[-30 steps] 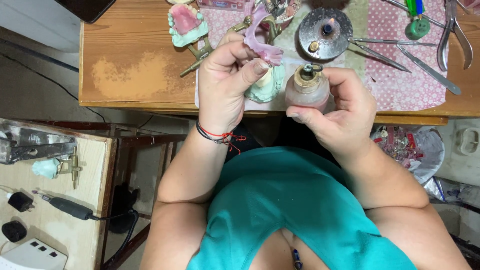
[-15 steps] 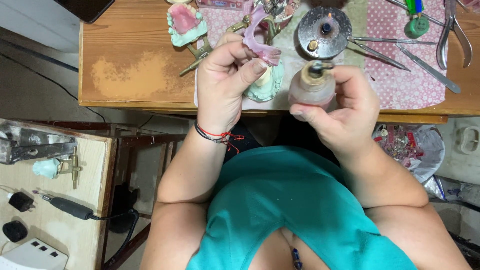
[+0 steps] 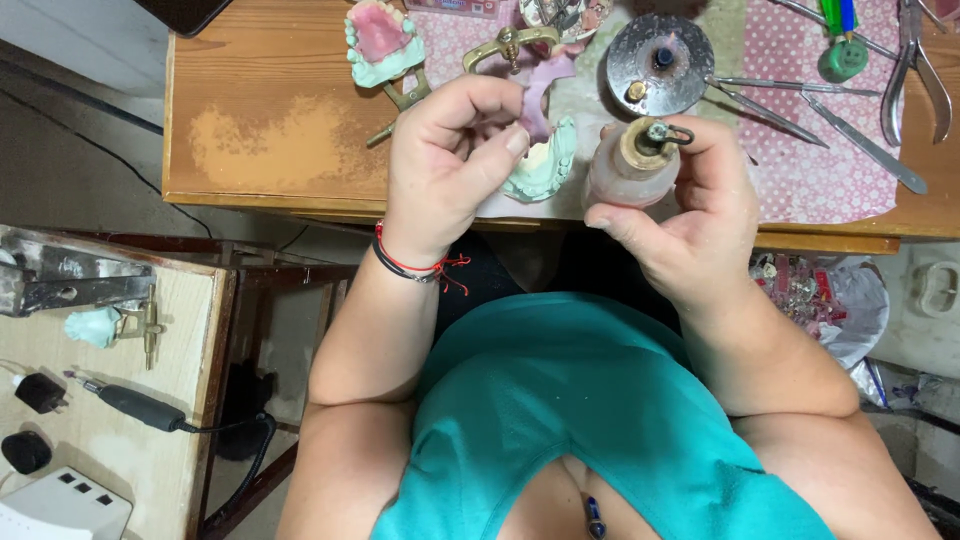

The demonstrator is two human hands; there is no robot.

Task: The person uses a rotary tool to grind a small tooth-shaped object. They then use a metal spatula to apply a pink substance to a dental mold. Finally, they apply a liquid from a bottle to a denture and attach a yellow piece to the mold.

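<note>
My left hand [image 3: 450,165], with a red and black cord bracelet at the wrist, pinches a pale pink wax denture piece [image 3: 537,98] between thumb and fingers; most of the piece is hidden behind them. My right hand [image 3: 695,215] grips a small cloudy glass bottle with a brass cap [image 3: 625,170], held upright just above the table's front edge. A mint-green plaster tooth cast [image 3: 548,165] lies on the table between both hands, below the wax piece.
The wooden table [image 3: 260,130] carries a pink-and-green cast in a brass frame [image 3: 380,40], a round metal dish [image 3: 660,50], metal hand instruments [image 3: 770,100], pliers [image 3: 915,60] and a dotted pink cloth [image 3: 840,170]. A side bench at left holds a black handpiece [image 3: 130,405].
My left fingers have closed further over the pink wax piece and drawn it lower. The bottle in my right hand has shifted slightly right.
</note>
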